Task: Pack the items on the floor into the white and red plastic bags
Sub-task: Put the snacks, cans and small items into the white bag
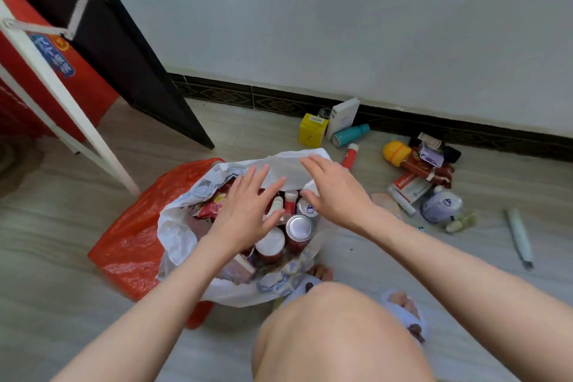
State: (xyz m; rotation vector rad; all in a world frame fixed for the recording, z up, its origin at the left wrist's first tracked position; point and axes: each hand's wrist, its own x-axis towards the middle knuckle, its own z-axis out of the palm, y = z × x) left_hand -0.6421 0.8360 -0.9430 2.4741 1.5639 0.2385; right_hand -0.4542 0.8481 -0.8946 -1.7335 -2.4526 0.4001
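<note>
A white plastic bag [173, 232] stands open on the floor, full of jars, cans and red snack packets. A silver-lidded jar [299, 228] shows at its top. The red plastic bag [136, 226] lies crumpled beside and under it on the left. My left hand [248, 211] hovers over the bag's mouth, fingers spread, holding nothing. My right hand [333, 189] is spread above the bag's far rim, also holding nothing. Loose items lie on the floor to the right: a yellow box [311, 130], a teal bottle [350, 134], a red tube [350, 156], a yellow cap-shaped thing [396, 153] and a purple pack [440, 205].
A white box [343, 116] leans on the dark skirting at the wall. A pale tube [520, 236] lies far right. A black door [117, 49] and a white-framed red rack [46, 71] stand at the left. My knee [335, 329] and slippered feet are just below the bag.
</note>
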